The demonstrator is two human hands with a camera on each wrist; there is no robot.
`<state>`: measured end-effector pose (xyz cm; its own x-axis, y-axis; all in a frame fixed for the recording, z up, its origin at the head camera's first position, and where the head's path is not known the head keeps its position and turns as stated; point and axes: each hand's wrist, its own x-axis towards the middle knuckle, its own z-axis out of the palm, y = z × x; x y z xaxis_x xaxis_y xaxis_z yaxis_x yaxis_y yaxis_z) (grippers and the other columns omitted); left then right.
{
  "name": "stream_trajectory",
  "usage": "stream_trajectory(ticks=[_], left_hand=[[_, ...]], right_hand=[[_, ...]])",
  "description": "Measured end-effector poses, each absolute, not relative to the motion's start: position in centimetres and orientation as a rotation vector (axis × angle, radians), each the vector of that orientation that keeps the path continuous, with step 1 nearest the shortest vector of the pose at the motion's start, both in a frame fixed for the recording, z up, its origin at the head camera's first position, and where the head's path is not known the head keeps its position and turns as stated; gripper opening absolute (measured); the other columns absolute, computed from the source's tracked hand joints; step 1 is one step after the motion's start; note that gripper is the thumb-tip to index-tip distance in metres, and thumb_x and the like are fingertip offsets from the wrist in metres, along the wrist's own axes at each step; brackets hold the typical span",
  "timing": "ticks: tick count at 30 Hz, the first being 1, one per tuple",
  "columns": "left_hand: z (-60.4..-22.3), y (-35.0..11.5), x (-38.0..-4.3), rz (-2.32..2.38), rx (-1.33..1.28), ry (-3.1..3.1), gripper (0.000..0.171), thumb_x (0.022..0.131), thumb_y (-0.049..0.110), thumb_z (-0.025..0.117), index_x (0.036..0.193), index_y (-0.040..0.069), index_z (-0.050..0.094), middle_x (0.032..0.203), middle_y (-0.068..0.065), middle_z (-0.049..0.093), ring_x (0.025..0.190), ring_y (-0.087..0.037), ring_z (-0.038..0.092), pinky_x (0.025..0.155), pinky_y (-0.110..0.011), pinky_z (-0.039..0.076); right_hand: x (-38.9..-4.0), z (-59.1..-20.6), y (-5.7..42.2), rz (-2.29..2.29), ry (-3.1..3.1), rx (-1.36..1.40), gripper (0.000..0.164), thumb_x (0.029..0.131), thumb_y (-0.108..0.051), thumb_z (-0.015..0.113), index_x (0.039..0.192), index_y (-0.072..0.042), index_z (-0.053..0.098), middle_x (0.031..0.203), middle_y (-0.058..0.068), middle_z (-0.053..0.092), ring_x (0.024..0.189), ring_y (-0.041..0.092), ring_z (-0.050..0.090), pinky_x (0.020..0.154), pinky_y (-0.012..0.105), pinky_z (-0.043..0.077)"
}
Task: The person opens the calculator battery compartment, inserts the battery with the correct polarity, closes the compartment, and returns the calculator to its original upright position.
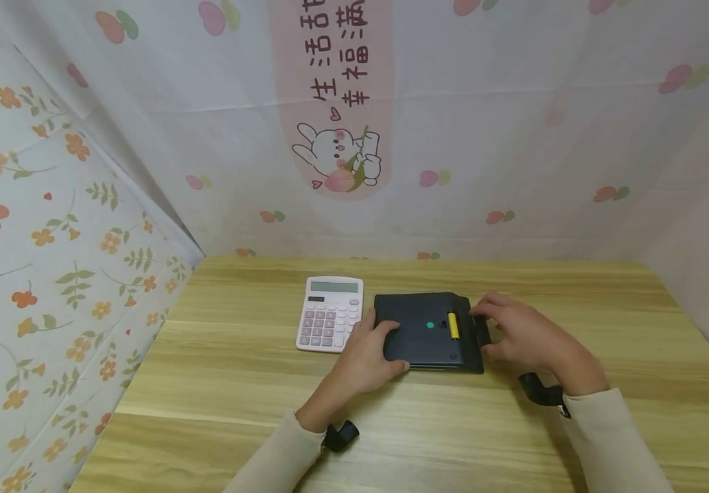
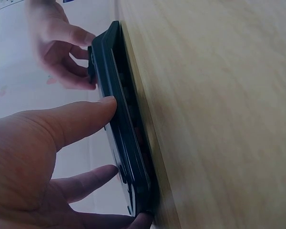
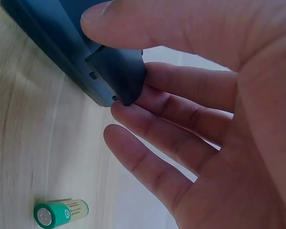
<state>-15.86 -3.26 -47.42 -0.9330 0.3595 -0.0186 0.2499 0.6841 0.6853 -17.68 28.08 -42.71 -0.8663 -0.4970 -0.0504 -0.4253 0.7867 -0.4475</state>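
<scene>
A dark calculator (image 1: 418, 339) lies back up on the table, with a yellow battery (image 1: 453, 326) in its uncovered battery slot and a green dot on its back. My left hand (image 1: 363, 356) grips its left end, thumb on the near long side and fingers over the back and far edge. At the right end, my right hand (image 1: 517, 335) pinches a small dark battery cover (image 3: 121, 71) between thumb and fingers, close beside the calculator. A green-and-cream battery (image 3: 62, 213) lies on the table in the right wrist view.
A white calculator (image 1: 329, 315) lies face up just left of the dark one, partly behind my left hand. Under everything is a wood-grain table (image 1: 453, 438). Patterned cloth (image 1: 514, 137) hangs along the back and left sides.
</scene>
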Motion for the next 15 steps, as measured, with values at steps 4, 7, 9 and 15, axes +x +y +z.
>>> stream_trajectory(ticks=[4,7,9,15], left_hand=[[-46.5,-3.2,-15.5,1.077,0.496,2.737,0.070,0.087,0.025,0.092,0.148,0.002,0.065,0.171,-0.039,0.028,0.154,-0.055,0.037,0.116,-0.064,0.043],[-46.7,-3.2,-15.5,1.080,0.493,2.741,0.070,0.087,0.025,0.092,0.148,0.002,0.066,0.171,-0.038,0.028,0.155,-0.055,0.036,0.116,-0.064,0.043],[-47.4,-3.2,-15.8,1.088,0.488,2.749,0.071,0.086,0.027,0.093,0.148,0.004,0.066,0.172,-0.037,0.028,0.155,-0.054,0.036,0.116,-0.064,0.043],[-47.6,-3.1,-15.8,1.110,0.457,2.734,0.071,0.086,0.025,0.093,0.149,0.004,0.066,0.174,-0.035,0.027,0.158,-0.052,0.032,0.119,-0.063,0.040]], right_hand=[[-17.8,-42.7,27.7,-0.633,2.817,-0.761,0.058,0.082,-0.009,0.094,0.133,0.005,0.070,0.129,0.014,0.065,0.101,0.032,0.071,0.085,0.051,0.062],[-17.8,-42.7,27.4,-0.624,2.819,-0.775,0.056,0.083,-0.009,0.093,0.132,0.004,0.071,0.127,0.012,0.065,0.100,0.028,0.069,0.084,0.049,0.061],[-17.8,-42.7,27.3,-0.618,2.816,-0.776,0.056,0.083,-0.008,0.092,0.133,0.004,0.071,0.127,0.012,0.064,0.100,0.027,0.068,0.084,0.049,0.060],[-17.8,-42.7,27.1,-0.601,2.813,-0.773,0.058,0.082,-0.008,0.093,0.134,0.004,0.070,0.129,0.012,0.064,0.101,0.029,0.070,0.084,0.049,0.060]])
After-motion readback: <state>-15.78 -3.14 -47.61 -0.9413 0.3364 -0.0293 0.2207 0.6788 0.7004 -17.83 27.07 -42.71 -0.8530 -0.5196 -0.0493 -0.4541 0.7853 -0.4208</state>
